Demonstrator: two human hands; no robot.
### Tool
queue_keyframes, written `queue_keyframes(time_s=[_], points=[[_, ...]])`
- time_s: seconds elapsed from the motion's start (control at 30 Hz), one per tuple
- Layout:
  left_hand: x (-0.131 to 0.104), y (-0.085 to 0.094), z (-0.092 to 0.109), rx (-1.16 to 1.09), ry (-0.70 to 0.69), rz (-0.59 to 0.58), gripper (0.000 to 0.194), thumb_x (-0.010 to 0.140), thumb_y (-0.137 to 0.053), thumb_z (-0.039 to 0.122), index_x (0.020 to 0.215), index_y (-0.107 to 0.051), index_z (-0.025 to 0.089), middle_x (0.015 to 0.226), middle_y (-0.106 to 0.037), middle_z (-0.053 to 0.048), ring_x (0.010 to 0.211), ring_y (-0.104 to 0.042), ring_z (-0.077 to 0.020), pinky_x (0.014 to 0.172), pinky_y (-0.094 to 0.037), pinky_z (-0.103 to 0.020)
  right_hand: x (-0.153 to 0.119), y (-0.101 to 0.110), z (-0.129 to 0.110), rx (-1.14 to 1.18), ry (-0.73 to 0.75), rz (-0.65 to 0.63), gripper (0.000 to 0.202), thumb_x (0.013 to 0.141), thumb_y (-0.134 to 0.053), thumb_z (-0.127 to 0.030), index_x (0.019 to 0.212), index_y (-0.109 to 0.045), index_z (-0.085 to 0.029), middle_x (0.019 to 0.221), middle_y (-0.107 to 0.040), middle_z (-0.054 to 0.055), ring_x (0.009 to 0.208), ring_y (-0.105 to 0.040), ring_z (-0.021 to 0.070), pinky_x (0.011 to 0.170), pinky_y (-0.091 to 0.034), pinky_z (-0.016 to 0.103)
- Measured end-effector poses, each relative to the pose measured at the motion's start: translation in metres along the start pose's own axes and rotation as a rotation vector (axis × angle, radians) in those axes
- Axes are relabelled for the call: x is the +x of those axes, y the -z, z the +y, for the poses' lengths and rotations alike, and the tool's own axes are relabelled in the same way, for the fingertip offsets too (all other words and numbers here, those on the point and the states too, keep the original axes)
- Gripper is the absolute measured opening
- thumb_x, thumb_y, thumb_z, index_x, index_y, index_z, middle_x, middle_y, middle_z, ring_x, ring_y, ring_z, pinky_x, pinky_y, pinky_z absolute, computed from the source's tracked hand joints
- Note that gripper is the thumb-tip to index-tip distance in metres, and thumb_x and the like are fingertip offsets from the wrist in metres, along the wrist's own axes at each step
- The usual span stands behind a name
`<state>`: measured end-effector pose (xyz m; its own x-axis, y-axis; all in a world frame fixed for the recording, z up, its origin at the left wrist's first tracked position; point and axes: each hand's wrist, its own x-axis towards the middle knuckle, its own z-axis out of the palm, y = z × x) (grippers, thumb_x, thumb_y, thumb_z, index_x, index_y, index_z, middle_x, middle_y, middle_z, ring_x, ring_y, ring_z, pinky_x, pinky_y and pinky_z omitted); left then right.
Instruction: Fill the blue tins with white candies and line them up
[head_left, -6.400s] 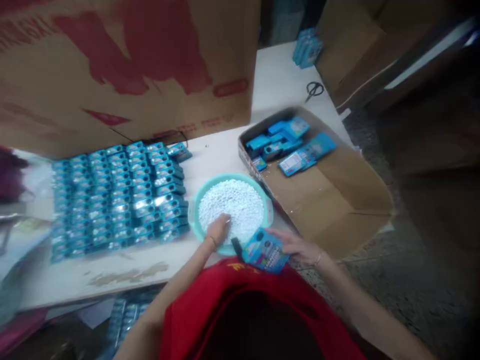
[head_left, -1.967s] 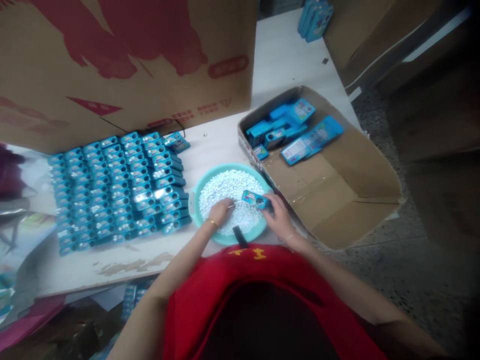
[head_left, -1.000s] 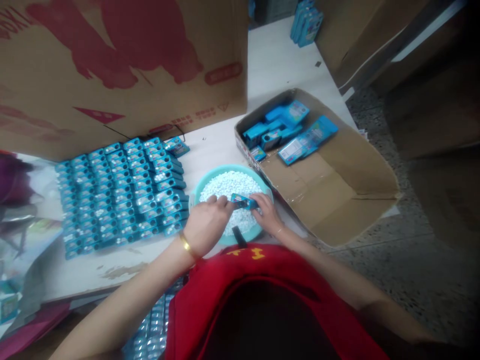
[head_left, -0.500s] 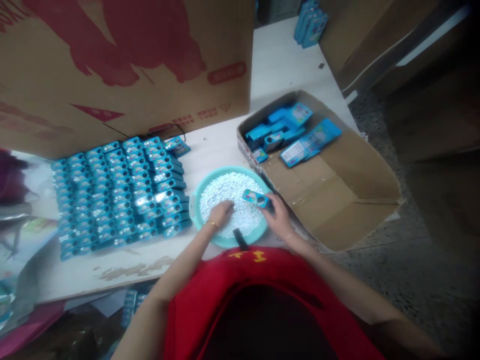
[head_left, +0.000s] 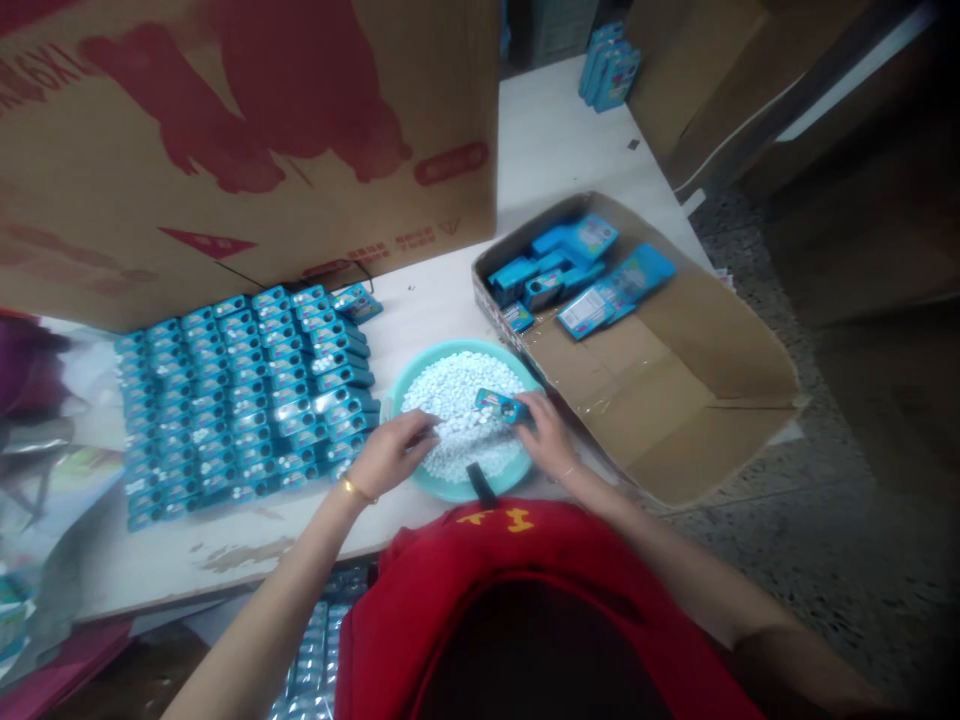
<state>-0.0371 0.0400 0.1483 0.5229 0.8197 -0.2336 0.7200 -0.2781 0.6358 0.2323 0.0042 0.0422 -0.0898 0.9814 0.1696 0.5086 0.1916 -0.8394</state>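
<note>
A round turquoise basin (head_left: 397, 384) full of small white pellets (head_left: 457, 385) stands at the table's front edge. Above the pellets, my right hand (head_left: 546, 435) grips one end of a small blue box (head_left: 501, 406) with a dark round hole in its face. Some white pellets appear to lie on or beside that box. My left hand (head_left: 396, 452) hovers over the basin's left rim, its fingers bent toward the box and slightly apart, with nothing visible between them. Left of the basin, rows of similar blue boxes (head_left: 247, 400) are packed together, some with white pellets on top.
An open cardboard carton (head_left: 667, 400) with several blue boxes (head_left: 589, 240) lies to the right. Behind the rows rises a large printed cardboard box (head_left: 315, 110). More blue boxes (head_left: 611, 70) stand at the table's far corner. Packed blue items (head_left: 311, 650) show below the table edge.
My left hand has come up out of the pellets and moved left to the basin's rim. My right hand has shifted slightly left with the blue box. The whole view has shifted a little.
</note>
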Motion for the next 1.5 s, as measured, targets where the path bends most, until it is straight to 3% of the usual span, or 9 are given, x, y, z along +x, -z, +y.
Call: queue_keyframes(time_s=[0.3, 0.47, 0.63, 0.77, 0.87, 1.0, 1.13, 1.33, 1.5], points=[[0.020, 0.022, 0.087, 0.492, 0.024, -0.118, 0.020, 0.092, -0.040, 0.022, 0.086, -0.060, 0.019, 0.079, -0.058, -0.008, 0.076, -0.054, -0.0212, 0.062, -0.045, -0.030, -0.004, -0.016, -0.005, 0.001, 0.093, -0.016, 0.043, 0.081, -0.045, -0.013, 0.123, -0.050, -0.021, 0.118, -0.058, 0.012, 0.116, -0.052, 0.0262, 0.103, -0.042, 0.052], [0.016, 0.044, 0.090, 0.568, -0.031, -0.081, 0.024, 0.090, -0.039, 0.020, 0.096, -0.062, 0.023, 0.083, -0.061, -0.008, 0.072, -0.057, -0.0225, 0.056, -0.045, -0.031, -0.001, -0.019, -0.008, 0.076, 0.075, 0.029, 0.040, 0.082, -0.048, -0.015, 0.121, -0.051, -0.022, 0.114, -0.060, 0.010, 0.112, -0.055, 0.0249, 0.098, -0.047, 0.048], [0.040, 0.042, 0.052, 0.370, -0.176, -0.076, 0.056, 0.084, -0.056, 0.043, 0.135, -0.040, 0.027, 0.127, -0.054, -0.010, 0.090, -0.064, -0.0220, 0.074, -0.053, -0.032, 0.010, -0.015, -0.024, 0.186, 0.051, 0.035, 0.041, 0.082, -0.051, -0.016, 0.122, -0.051, -0.024, 0.116, -0.059, 0.009, 0.114, -0.055, 0.0236, 0.098, -0.047, 0.044], [0.068, 0.023, 0.030, 0.337, -0.226, -0.111, 0.041, 0.086, -0.050, 0.026, 0.127, -0.046, 0.027, 0.119, -0.059, -0.008, 0.091, -0.065, -0.0206, 0.073, -0.052, -0.029, 0.034, -0.004, -0.037, 0.244, 0.063, -0.023, 0.038, 0.085, -0.056, -0.024, 0.123, -0.052, -0.026, 0.115, -0.060, 0.007, 0.112, -0.057, 0.0221, 0.098, -0.048, 0.040], [0.082, 0.032, 0.013, 0.299, -0.213, -0.049, 0.033, 0.087, -0.047, 0.024, 0.119, -0.049, 0.027, 0.112, -0.061, -0.007, 0.089, -0.065, -0.0194, 0.072, -0.052, -0.028, 0.067, 0.010, -0.019, 0.205, 0.065, -0.003, 0.043, 0.086, -0.060, -0.033, 0.127, -0.049, -0.025, 0.121, -0.058, 0.009, 0.116, -0.054, 0.0231, 0.100, -0.046, 0.040], [0.099, 0.064, -0.030, 0.327, -0.078, 0.182, 0.026, 0.088, -0.047, 0.035, 0.113, -0.049, 0.026, 0.106, -0.060, -0.007, 0.091, -0.063, -0.0216, 0.075, -0.051, -0.031, 0.133, 0.035, 0.043, -0.089, -0.012, 0.217, 0.031, 0.092, -0.047, -0.031, 0.122, -0.053, -0.022, 0.115, -0.058, 0.011, 0.113, -0.053, 0.0252, 0.098, -0.045, 0.045], [0.118, 0.080, -0.092, 0.466, 0.149, 0.268, 0.025, 0.087, -0.048, 0.040, 0.106, -0.052, 0.023, 0.104, -0.059, -0.008, 0.089, -0.062, -0.0238, 0.073, -0.050, -0.032, 0.191, 0.044, 0.093, -0.502, -0.096, 0.073, 0.041, 0.085, -0.057, -0.029, 0.124, -0.053, -0.017, 0.121, -0.054, 0.019, 0.107, -0.054, 0.0317, 0.087, -0.048, 0.048], [0.130, 0.077, -0.174, 0.597, 0.470, 0.153, 0.027, 0.085, -0.053, 0.036, 0.107, -0.057, 0.020, 0.112, -0.059, -0.010, 0.087, -0.064, -0.0234, 0.070, -0.048, -0.029, 0.218, 0.014, 0.094, -0.660, -0.434, -0.128, 0.075, 0.081, -0.047, -0.068, 0.136, -0.041, -0.018, 0.099, -0.064, 0.020, 0.082, -0.064, 0.0342, 0.068, -0.048, 0.043], [0.137, 0.077, -0.205, 0.624, 0.575, 0.220, 0.035, 0.088, -0.049, 0.034, 0.120, -0.054, 0.020, 0.125, -0.052, -0.014, 0.093, -0.063, -0.0249, 0.070, -0.048, -0.030, 0.216, 0.004, 0.090, -0.682, -0.527, -0.081, 0.080, 0.080, -0.042, -0.073, 0.139, -0.036, -0.018, 0.097, -0.063, 0.020, 0.083, -0.064, 0.0348, 0.065, -0.046, 0.040]])
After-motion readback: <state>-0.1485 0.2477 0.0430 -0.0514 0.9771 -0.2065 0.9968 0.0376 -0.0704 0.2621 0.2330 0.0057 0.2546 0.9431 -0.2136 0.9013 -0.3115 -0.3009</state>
